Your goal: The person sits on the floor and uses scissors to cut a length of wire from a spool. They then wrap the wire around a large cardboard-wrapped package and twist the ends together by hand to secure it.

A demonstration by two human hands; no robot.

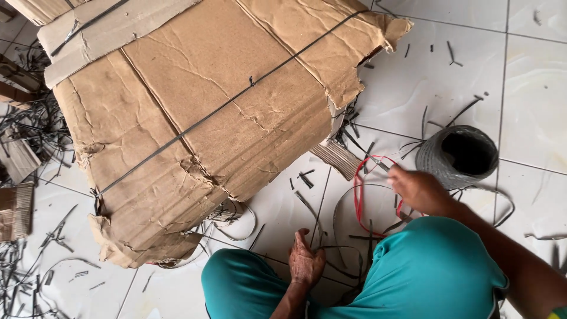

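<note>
A big bundle of brown cardboard (207, 112) lies on the white tiled floor, bound by a thin dark wire (236, 97). My left hand (305, 260) rests on the floor between my knees, fingers loosely curled among dark strap offcuts. My right hand (420, 190) reaches out over my right knee and closes around a small tool with red handles (361, 195) near the bundle's lower right corner. Just beyond that hand stands a grey coil of wire (458, 155). Teal trousers (425, 272) cover my legs at the bottom.
Dark strap scraps (35, 130) pile up along the left edge, with more scattered over the tiles. Folded cardboard pieces (16, 210) lie at the far left. A small corrugated piece (338, 158) sticks out under the bundle.
</note>
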